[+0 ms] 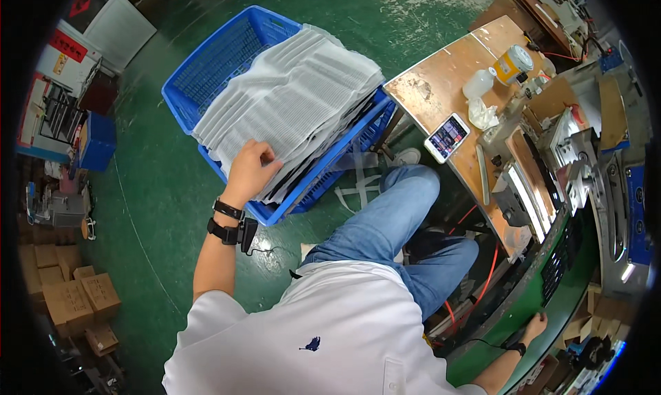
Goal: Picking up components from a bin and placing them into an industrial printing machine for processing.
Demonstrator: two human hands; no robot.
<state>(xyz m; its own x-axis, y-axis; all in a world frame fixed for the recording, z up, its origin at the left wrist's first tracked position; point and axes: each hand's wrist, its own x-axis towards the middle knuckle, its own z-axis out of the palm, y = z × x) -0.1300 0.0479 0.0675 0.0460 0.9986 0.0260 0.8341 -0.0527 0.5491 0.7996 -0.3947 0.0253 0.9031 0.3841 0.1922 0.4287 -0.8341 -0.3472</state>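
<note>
My left hand (251, 166) is over the near left edge of a thick stack of white, mesh-textured sheets (296, 85). Its fingers are bent, with a gap between thumb and forefinger, and nothing shows in them. Whether the fingertips touch the sheets I cannot tell. The stack lies aslant in a blue plastic crate (200, 81) and rises above its rim. Far off to the right, my right hand (534, 326) is at a green conveyor belt (492, 340). Its fingers are curled together; what they hold, if anything, is hidden.
Right of the crate, a worn wooden table (434, 78) carries a phone (447, 139), a white bottle (478, 84) and a yellow-and-white can (513, 64). Black parts (561, 257) lie on the belt. Cardboard boxes (79, 298) are stacked at the left. A red cable hangs under the table.
</note>
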